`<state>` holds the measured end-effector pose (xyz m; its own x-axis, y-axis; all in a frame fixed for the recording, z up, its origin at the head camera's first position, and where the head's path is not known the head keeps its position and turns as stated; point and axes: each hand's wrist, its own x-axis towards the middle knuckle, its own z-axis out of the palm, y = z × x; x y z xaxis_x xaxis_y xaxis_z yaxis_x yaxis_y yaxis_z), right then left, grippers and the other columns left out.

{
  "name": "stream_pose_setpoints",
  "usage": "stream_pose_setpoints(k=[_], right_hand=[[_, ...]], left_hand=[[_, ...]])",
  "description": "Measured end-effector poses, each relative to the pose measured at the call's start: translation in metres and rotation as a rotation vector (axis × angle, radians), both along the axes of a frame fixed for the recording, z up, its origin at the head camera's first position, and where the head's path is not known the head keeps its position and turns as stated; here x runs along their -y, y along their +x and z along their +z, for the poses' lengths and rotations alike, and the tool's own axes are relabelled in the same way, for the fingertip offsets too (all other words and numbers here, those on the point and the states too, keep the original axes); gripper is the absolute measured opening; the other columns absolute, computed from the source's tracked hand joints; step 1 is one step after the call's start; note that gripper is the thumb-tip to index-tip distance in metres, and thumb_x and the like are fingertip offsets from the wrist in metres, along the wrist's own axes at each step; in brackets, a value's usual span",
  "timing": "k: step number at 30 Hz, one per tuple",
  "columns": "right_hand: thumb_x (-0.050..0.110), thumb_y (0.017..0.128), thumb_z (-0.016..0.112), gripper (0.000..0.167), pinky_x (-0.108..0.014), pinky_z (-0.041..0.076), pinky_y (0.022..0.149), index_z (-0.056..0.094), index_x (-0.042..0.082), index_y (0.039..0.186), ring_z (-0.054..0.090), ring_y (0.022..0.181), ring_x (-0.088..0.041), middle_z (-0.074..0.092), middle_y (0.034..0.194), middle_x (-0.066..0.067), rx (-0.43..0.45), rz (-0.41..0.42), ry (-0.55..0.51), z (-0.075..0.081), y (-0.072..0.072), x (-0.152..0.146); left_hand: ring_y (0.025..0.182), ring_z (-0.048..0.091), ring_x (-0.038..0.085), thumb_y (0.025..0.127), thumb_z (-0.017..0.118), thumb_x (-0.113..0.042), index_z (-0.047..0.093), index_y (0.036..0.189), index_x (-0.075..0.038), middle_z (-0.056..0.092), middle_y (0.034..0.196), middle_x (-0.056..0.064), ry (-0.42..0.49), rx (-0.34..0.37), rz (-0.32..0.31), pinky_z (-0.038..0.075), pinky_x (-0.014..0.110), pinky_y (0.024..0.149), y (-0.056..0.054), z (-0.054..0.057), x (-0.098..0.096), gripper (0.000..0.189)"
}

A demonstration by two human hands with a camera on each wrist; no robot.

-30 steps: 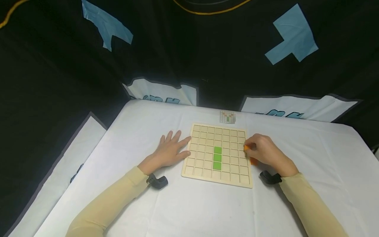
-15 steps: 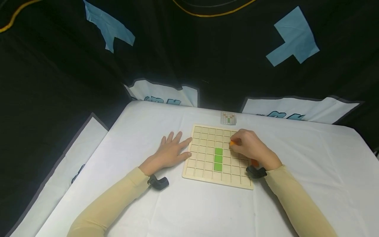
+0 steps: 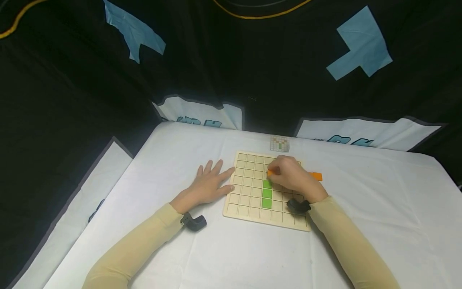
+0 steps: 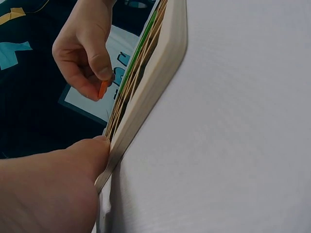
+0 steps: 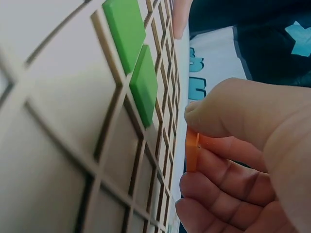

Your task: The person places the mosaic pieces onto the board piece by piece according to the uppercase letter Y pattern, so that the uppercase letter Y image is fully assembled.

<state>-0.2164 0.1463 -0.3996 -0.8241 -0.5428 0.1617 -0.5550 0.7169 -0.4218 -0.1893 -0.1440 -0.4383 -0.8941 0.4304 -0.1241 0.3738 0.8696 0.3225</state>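
A square wooden grid board (image 3: 245,199) lies on the white table, with three green tiles (image 3: 266,193) set in one column. My right hand (image 3: 290,175) pinches an orange tile (image 5: 192,150) between thumb and fingers, just above the board near the top green tile. The right wrist view shows that tile apart from the grid. At the board's left edge my left hand (image 3: 205,186) lies with fingers spread, thumb and index fingertip touching the rim. More orange tiles (image 3: 317,176) lie beside the board's right edge, partly behind the right hand.
A small card with a printed grid pattern (image 3: 279,144) lies beyond the board's far edge. The table cloth (image 3: 249,257) runs to a black curtain (image 3: 252,72) at the back, where blue tape pieces (image 3: 361,44) are stuck.
My right hand has moved left from the board's right edge to over its middle, carrying the orange tile. The orange tiles at the right edge are more exposed. My left hand stays put.
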Motion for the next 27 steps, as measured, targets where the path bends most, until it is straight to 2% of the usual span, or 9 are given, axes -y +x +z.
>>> stream_pose_setpoints(k=[7, 16, 23, 27], right_hand=[[0.002, 0.082, 0.071, 0.003, -0.028, 0.041, 0.069, 0.073, 0.005, 0.081, 0.048, 0.074, -0.016, 0.064, 0.078, -0.003, -0.005, 0.037, -0.009, -0.001, -0.004, 0.012], [0.003, 0.085, 0.073, 0.014, -0.038, 0.055, 0.08, 0.078, 0.001, 0.097, 0.06, 0.083, -0.019, 0.074, 0.094, -0.01, 0.02, 0.022, -0.001, -0.006, -0.006, 0.023], [0.003, 0.085, 0.072, 0.006, -0.037, 0.053, 0.079, 0.076, 0.004, 0.089, 0.055, 0.081, -0.019, 0.069, 0.084, -0.005, 0.035, 0.049, 0.007, -0.007, -0.009, 0.031], [0.002, 0.084, 0.072, 0.008, -0.039, 0.055, 0.082, 0.077, 0.006, 0.09, 0.059, 0.083, -0.02, 0.073, 0.09, -0.006, 0.049, 0.04, 0.016, -0.007, -0.01, 0.033]], left_hand=[[0.154, 0.006, 0.056, 0.103, 0.046, -0.054, 0.031, 0.162, -0.026, 0.014, 0.17, 0.025, -0.004, -0.001, 0.002, 0.007, 0.074, 0.121, 0.0, 0.002, 0.0, 0.066], [0.155, 0.005, 0.054, 0.103, 0.047, -0.054, 0.032, 0.162, -0.026, 0.014, 0.17, 0.023, -0.007, 0.005, 0.009, 0.007, 0.074, 0.122, 0.001, 0.003, -0.001, 0.066], [0.155, 0.004, 0.054, 0.104, 0.046, -0.055, 0.03, 0.162, -0.027, 0.013, 0.17, 0.023, -0.016, 0.012, 0.007, 0.006, 0.073, 0.122, 0.0, 0.003, -0.001, 0.066], [0.155, 0.005, 0.054, 0.104, 0.046, -0.055, 0.03, 0.162, -0.027, 0.013, 0.17, 0.023, -0.018, 0.009, 0.005, 0.006, 0.073, 0.122, 0.0, 0.002, -0.001, 0.066]])
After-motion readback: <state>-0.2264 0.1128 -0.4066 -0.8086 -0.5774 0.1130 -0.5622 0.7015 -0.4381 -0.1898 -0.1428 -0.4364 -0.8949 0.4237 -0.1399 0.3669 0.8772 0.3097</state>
